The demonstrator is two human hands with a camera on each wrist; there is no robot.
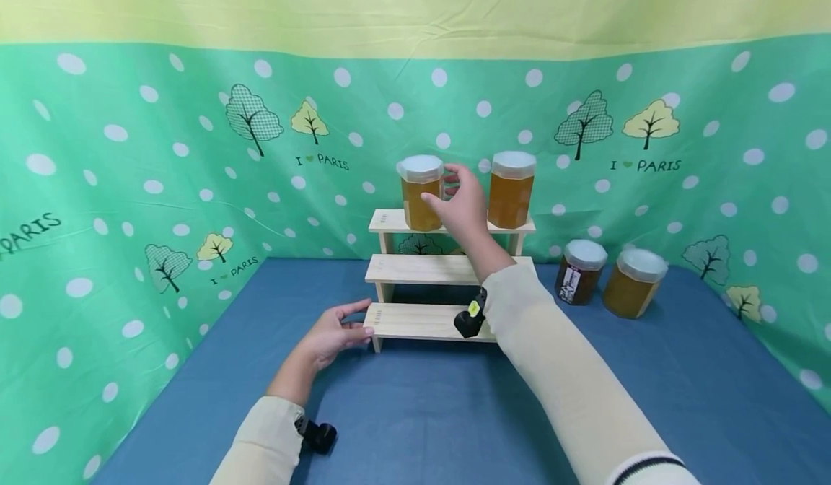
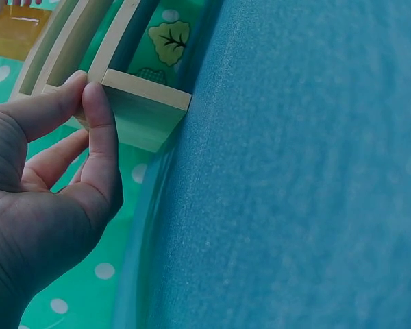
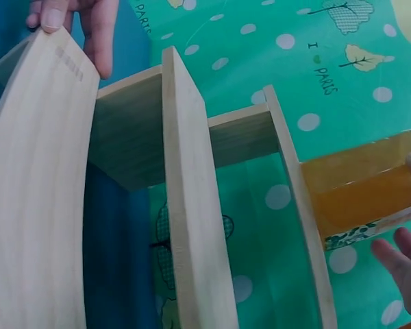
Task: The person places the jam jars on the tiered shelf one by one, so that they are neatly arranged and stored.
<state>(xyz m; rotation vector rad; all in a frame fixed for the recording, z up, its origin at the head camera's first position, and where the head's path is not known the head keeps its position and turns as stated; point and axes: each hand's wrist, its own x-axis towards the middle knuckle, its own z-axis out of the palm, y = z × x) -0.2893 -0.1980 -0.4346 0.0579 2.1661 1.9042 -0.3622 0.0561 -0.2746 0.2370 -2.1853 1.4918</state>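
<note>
Green polka-dot cloth [image 1: 422,124] backs a blue-covered table [image 1: 415,413], where the left hand [image 1: 333,335] pinches the near end of a three-tier wooden stand [image 1: 409,319] between thumb and fingers. Just left of the right hand [image 1: 469,207], a faceted honey jar [image 1: 422,207] stands upright on the top tier [image 1: 389,219], that hand's thumb and fingers spread loosely partway around it, firm contact uncertain. Seemingly well filled, it should handle as weighty, rigid and perhaps slippery or breakable, best gripped across opposite sides below its white lid [image 1: 420,166].
</note>
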